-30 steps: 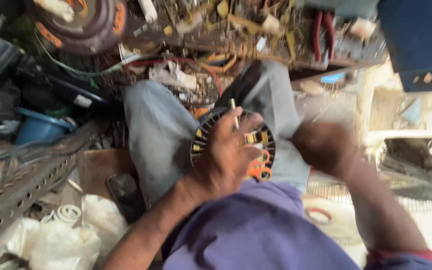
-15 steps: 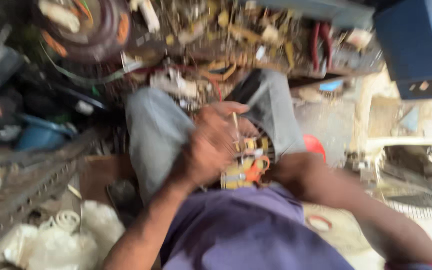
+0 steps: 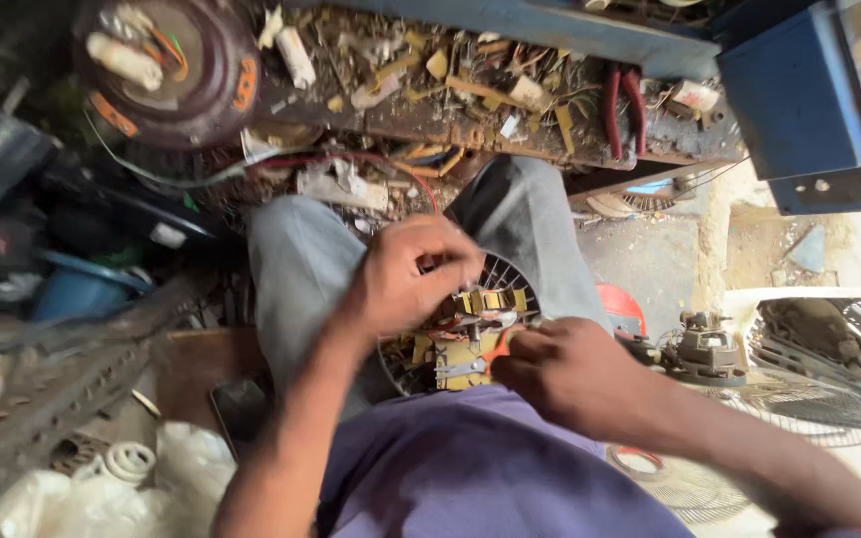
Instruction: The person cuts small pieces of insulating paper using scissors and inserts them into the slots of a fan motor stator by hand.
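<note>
Two hands, left hand (image 3: 413, 277) atop motor stator (image 3: 470, 334), right hand (image 3: 562, 374) beside

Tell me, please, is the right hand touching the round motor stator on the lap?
Touching: the head view shows the right hand gripping the stator's lower edge.

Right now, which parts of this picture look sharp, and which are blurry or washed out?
Head view: the left hand and right hand on the motor stator are fairly sharp; the clutter at the left edge smears with blur; the fan guard at right sits in bright, washed-out daylight.

One head-worn camera looks steeply down, close over the lap (image 3: 510, 229) and cluttered floor.
</note>
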